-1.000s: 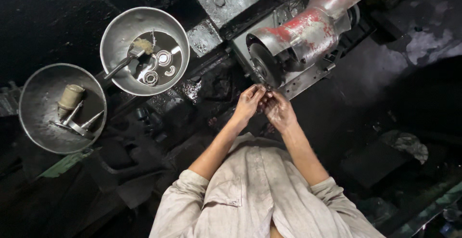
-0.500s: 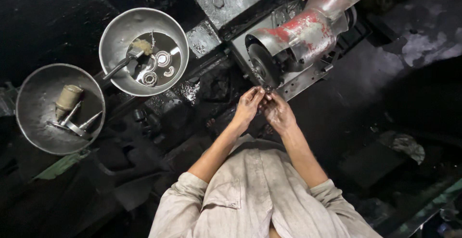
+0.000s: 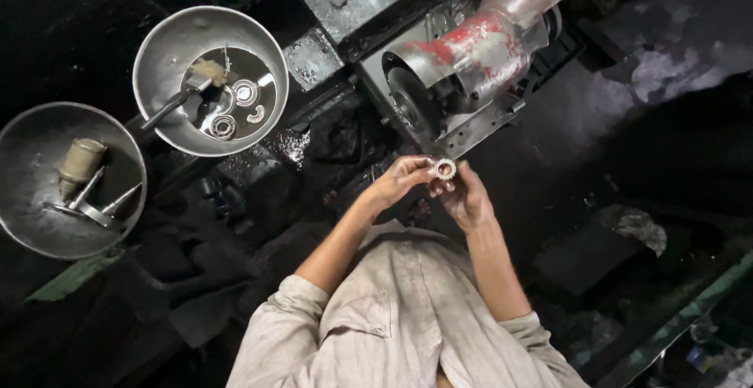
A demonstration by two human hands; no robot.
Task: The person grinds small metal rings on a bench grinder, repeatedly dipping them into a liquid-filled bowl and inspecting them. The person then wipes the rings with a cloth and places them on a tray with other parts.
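Both hands, left (image 3: 398, 182) and right (image 3: 469, 197), pinch a small gear (image 3: 445, 169) beside the grinder (image 3: 471, 51) | step: inspecting it, seemingly | next: steady grip near wheel

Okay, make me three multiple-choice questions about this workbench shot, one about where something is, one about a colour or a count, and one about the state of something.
1. Where is the small ring-shaped bearing that the person handles?
A. In the far-left bowl
B. Between the fingertips of both hands, in front of the grinder
C. On the floor at right

2. How many round metal bowls are in view?
A. One
B. Two
C. Four

3. How is the bearing held?
A. Pinched by left hand and right hand together
B. Lying loose on the bench
C. Clamped in the grinder

Answers:
1 B, it sits between both hands just below the red and grey bench grinder.
2 B, one bowl with rings and one bowl with tools at the left.
3 A, fingertips of both hands meet on it.
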